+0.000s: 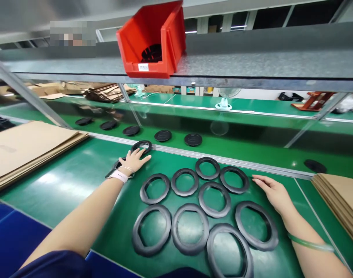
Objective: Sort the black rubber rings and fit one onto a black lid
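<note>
Left hand [133,160] flat, fingers spread, palm down near far edge of table [77,177]; fingertips just short of lone black ring [141,146] lying flat against metal rail [222,158]. Ring sits directly beyond left grip, toward far edge. Something dark under left wrist, unclear what. Right hand [273,193] open, fingers loosely together, holding nothing, resting just right of ring cluster [199,204], nearest ring [234,179] beside fingertips. Left hand nearer lone ring; right hand well apart from it. Cardboard stacks [28,150] at table's left and right edges.

Nine black rings [214,199] grouped lower centre, tenth ring [141,146] upper left of group; six black discs [162,135] on belt; one red bin [152,40]; two cardboard stacks [28,148].
</note>
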`<state>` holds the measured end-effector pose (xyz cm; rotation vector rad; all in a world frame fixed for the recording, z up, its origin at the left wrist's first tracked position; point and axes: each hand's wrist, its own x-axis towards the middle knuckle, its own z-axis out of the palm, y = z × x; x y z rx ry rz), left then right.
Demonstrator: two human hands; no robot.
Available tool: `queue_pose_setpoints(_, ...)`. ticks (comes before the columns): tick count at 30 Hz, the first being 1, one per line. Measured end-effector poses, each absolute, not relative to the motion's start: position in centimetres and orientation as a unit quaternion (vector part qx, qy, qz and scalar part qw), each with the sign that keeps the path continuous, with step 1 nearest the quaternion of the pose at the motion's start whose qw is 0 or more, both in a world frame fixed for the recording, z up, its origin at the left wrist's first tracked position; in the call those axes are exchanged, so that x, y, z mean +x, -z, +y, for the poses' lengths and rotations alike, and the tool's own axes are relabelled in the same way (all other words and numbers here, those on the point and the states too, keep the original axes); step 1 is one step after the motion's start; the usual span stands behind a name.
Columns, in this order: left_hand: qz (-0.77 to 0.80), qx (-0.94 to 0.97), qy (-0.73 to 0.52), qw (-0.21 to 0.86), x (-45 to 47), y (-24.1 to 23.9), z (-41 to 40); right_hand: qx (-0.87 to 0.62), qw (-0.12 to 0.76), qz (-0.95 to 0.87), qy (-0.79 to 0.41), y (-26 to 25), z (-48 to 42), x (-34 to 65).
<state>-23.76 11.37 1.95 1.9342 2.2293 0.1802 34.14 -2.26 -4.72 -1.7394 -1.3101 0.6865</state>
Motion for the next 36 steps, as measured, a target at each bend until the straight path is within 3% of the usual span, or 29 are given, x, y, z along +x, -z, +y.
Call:
queue_pose_setpoints(12,0.410,0.882,0.034,0.228,-11.3,-3.4,7.7,-0.658,0.456,-0.533,-0.273,3.5,-2.3,33.1)
queue_pose_setpoints(17,0.393,0.892,0.004,0.221,-13.0,-5.3,5.0,-0.652,0.460,-0.534,-0.279,3.8,-2.4,33.3)
queue_pose_setpoints(22,0.374,0.893,-0.044,0.245,-18.3,-6.9,-3.9,-0.652,0.467,-0.532,-0.274,4.0,-2.3,33.3)
queue_pose_setpoints(29,0.424,0.862,0.068,0.267,-17.5,-4.9,-14.9,-0.655,0.464,-0.536,-0.261,3.9,-2.7,33.1)
queue_pose_setpoints(33,0.450,0.836,-0.017,0.313,-18.6,-6.2,-14.7,-0.662,0.463,-0.535,-0.247,4.0,-2.9,33.1)
queue_pose_setpoints(36,0.494,0.742,-0.180,0.415,-19.7,-8.7,-13.0,-0.662,0.467,-0.533,-0.244,4.2,-2.8,33.3)
